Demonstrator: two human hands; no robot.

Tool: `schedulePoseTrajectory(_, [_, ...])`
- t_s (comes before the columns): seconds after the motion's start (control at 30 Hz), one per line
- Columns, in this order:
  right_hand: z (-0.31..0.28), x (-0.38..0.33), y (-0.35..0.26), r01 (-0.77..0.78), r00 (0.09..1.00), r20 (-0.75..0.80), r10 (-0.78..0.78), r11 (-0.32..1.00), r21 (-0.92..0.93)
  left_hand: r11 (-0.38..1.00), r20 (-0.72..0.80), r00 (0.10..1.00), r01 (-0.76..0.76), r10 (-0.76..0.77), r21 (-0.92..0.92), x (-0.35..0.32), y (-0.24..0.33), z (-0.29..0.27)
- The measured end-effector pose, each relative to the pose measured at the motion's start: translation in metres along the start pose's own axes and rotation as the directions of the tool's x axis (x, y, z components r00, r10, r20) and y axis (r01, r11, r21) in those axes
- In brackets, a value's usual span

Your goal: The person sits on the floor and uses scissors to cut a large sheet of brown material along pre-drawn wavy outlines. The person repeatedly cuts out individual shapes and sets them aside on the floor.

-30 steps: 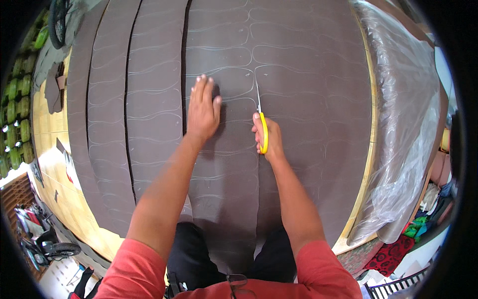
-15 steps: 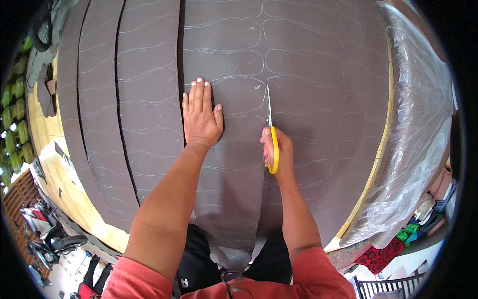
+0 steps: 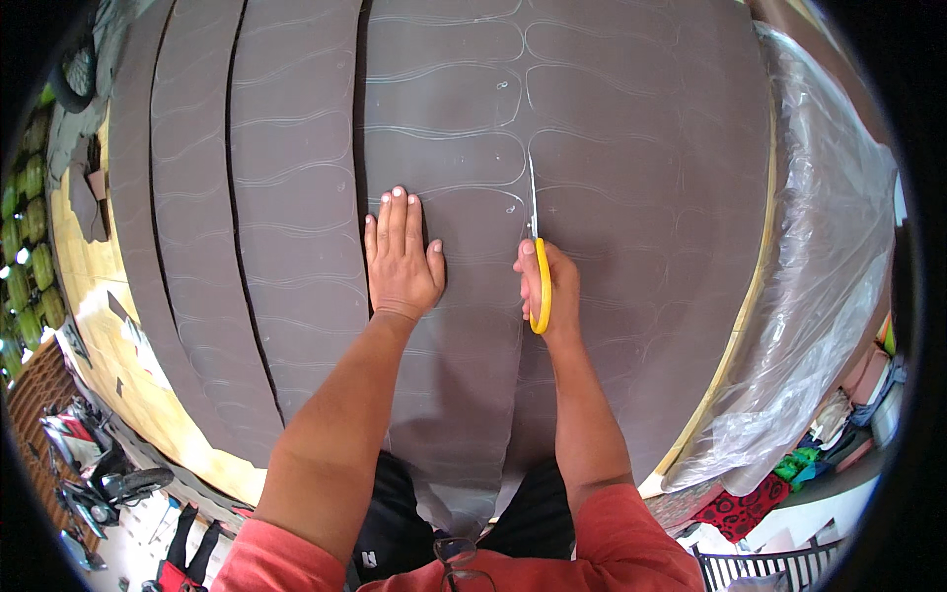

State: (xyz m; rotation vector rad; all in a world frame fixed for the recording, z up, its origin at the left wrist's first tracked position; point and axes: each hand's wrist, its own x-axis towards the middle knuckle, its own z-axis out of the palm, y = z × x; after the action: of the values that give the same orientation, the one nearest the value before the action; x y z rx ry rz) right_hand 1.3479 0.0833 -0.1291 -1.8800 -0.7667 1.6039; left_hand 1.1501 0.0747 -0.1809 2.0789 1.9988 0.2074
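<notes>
A large grey-brown foam sheet [image 3: 612,148], marked all over with pale drawn outlines, is spread across a wooden counter [image 3: 94,286]. The left hand [image 3: 400,261] is laid flat on the sheet, fingers together and straight, clamped on nothing; it is only pressed down just left of the cut line. The right hand [image 3: 547,281] is closed around the yellow handle of a pair of scissors [image 3: 536,247], whose blades are pointed away from the body along a drawn line, with the tip reaching up between two outlines. How far the blades are parted cannot be told.

Behind the scissors the sheet is already split down towards the person's lap. Left of the flat hand, several long cut strips [image 3: 192,197] are laid side by side. To the right of the sheet, clear plastic film [image 3: 838,257] is bunched over the counter's edge.

The likeliest fault is judged to be the blade wandering off the pale line into a neighbouring outline, brought on if the sheet shifts or buckles under uneven pressure. The left thumb lies near the blade path and could be nicked.
</notes>
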Motion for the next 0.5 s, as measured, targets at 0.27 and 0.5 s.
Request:
schedulePoseTrajectory(0.27, [0.004,0.022,-0.018,0.031,1.000,-0.002,-0.031,0.999,-0.025,1.000,0.024,1.000,-0.004,0.004,-0.009,-0.001,-0.001,0.000])
schedulePoseTrajectory(0.5, [0.008,0.047,-0.047,0.077,0.997,-0.002,-0.077,0.996,-0.052,1.000,0.043,0.999,0.007,-0.007,0.003,0.000,0.000,0.000])
